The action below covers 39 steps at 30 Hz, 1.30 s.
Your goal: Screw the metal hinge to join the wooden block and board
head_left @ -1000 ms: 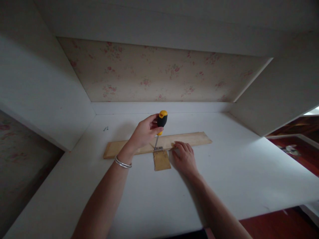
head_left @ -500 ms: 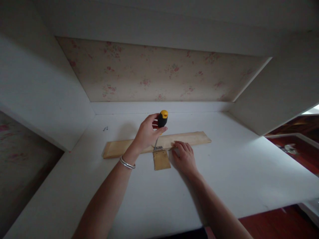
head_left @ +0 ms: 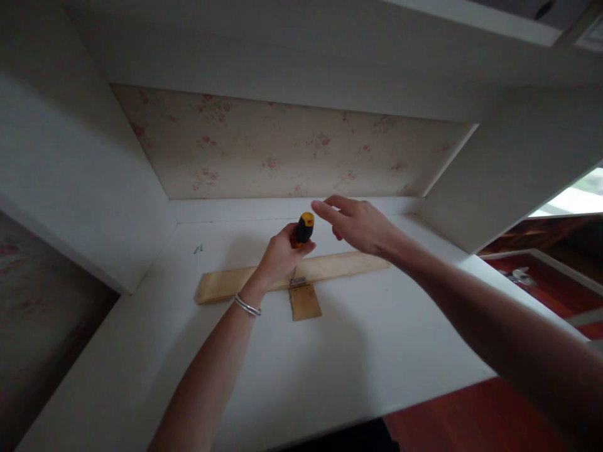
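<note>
Left hand (head_left: 281,254) is wrapped around the screwdriver (head_left: 302,240), fingers closed on the black grip just below its rounded yellow cap. The tool stands nearly upright, its thin metal shaft running down to the small silvery hinge (head_left: 298,284). A smooth metal bangle (head_left: 247,306) rings that wrist.

The hinge sits right at the near edge of the long wooden plank (head_left: 292,273), a pale, flat strip of raw timber lying crosswise on the table (head_left: 339,358). Touching the hinge on the near side is a small wooden block (head_left: 304,302), roughly square, a warmer tan than the plank.

Right hand (head_left: 360,225) is up in the air, above the plank and just beside the screwdriver's yellow cap, fingers spread loosely and holding nothing, the forefinger pointing toward the handle top without clearly touching it.

The table is matte white, boxed in by plain white side panels. Behind it, a back wall (head_left: 292,147) of faded cream wallpaper with small pink flower sprigs. Far left on the table, near the corner, lie a couple of tiny screws (head_left: 198,249), too small to make out in detail. Dark red floor (head_left: 471,420) shows at lower right.
</note>
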Tool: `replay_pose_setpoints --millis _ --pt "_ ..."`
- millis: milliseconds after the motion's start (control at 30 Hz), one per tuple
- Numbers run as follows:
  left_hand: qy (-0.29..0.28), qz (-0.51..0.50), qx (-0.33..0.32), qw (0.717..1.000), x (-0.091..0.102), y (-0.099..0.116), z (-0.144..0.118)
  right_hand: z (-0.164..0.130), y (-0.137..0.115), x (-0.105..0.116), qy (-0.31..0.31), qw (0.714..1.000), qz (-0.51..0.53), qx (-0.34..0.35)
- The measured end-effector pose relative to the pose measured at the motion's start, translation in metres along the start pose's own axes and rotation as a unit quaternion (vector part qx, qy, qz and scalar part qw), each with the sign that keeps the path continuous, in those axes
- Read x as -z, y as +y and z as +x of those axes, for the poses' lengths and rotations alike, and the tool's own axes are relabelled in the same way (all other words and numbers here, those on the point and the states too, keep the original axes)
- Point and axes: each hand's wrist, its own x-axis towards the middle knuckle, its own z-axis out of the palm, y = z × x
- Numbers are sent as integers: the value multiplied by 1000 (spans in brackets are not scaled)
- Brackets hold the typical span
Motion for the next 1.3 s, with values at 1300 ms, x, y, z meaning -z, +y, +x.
replay_pose_setpoints --millis 1300 --pt "-81 -16 35 996 7 6 -7 62 -66 1 -291 920 -215 154"
